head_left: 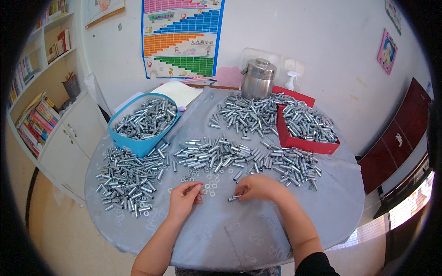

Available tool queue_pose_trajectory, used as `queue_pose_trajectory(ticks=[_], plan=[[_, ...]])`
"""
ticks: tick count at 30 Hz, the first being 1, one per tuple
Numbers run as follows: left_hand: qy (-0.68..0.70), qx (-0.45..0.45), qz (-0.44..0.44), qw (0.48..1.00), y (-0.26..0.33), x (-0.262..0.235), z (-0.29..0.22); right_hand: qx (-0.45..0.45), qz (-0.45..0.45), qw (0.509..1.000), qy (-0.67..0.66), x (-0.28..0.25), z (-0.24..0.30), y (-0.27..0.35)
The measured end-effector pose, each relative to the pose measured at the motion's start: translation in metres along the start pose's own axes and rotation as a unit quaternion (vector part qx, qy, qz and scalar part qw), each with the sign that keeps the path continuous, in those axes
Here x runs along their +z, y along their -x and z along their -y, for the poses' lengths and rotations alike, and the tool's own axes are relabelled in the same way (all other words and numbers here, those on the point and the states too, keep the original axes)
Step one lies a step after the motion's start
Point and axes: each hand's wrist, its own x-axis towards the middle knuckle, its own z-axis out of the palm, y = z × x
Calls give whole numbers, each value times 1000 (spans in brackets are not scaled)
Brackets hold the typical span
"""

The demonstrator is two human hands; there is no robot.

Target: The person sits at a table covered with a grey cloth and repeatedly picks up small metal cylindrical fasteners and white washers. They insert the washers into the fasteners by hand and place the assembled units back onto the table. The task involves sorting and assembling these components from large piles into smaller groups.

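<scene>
My right hand (258, 187) is closed around a short silver metal sleeve (234, 198), whose end sticks out to the left, low over the table. A little to its left, my left hand (185, 198) is closed in a pinch; whatever its fingertips hold is hidden. Between and just beyond my hands lie loose metal washers (212, 186), spread flat on the cloth. Behind them stretches a long heap of silver sleeves (216, 154), and another pile of sleeves (130, 179) with some washers lies left of my left hand.
A blue bin (138, 146) full of metal pieces stands at the far left. At the far right sits a red box (301, 144), also full, beside a further pile (248, 112). Behind are a steel canister (258, 80) and a white spray bottle (291, 81). Grey cloth covers the round table (207, 239).
</scene>
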Motion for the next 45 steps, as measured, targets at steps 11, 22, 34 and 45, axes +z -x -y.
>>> queue_pose_trajectory(ticks=[11,22,34,45], plan=[[-179,101,39,978,7,9,11,-20,-42,991,129,12,8,-5],[-233,146,73,959,14,15,-1,-99,-101,989,-50,27,18,-14],[63,48,57,995,4,6,3,-113,-264,840,-461,40,12,-26],[9,76,76,994,3,8,12,-116,-253,856,-436,54,34,-24]])
